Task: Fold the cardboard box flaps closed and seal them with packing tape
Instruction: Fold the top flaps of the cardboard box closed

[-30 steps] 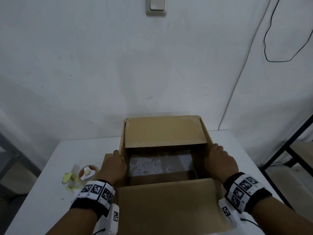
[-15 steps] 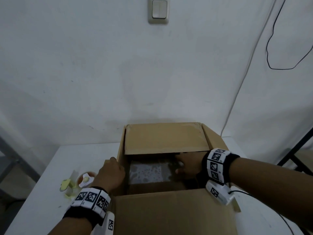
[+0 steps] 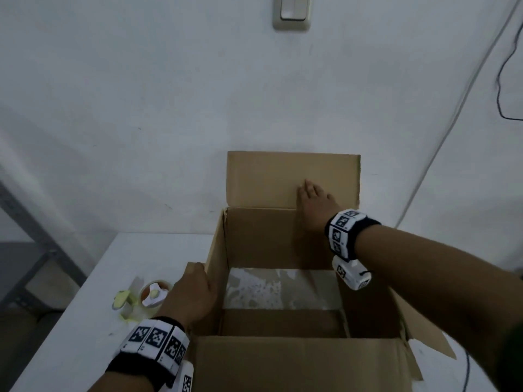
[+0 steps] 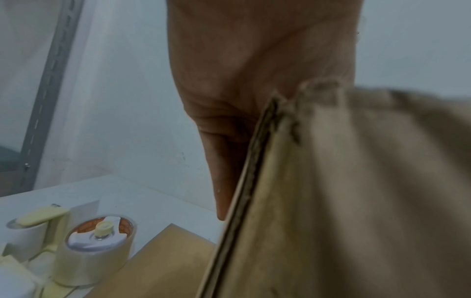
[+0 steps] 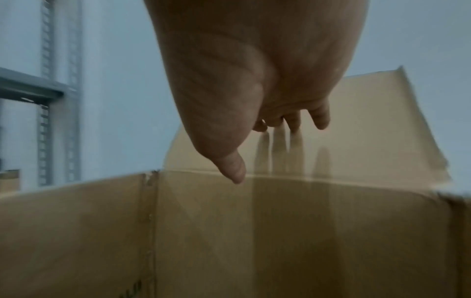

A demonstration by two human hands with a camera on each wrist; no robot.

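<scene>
An open cardboard box stands on a white table. Its far flap stands upright against the wall. My right hand reaches across the opening and presses straight fingers flat on that flap's inner face; the right wrist view shows the fingers spread on the far flap. My left hand grips the left flap at the box's left wall, and the cardboard edge runs into the palm. The near flap lies toward me. A tape dispenser sits left of the box.
The right flap hangs outward. A grey metal shelf frame stands left of the table. The wall rises directly behind the box, with a light switch and a hanging cable. Tape dispenser close to my left hand.
The far flap has swung from lying over the opening to standing upright. My right hand left the right wall, went inside the box and rose against that flap. The left hand stayed.
</scene>
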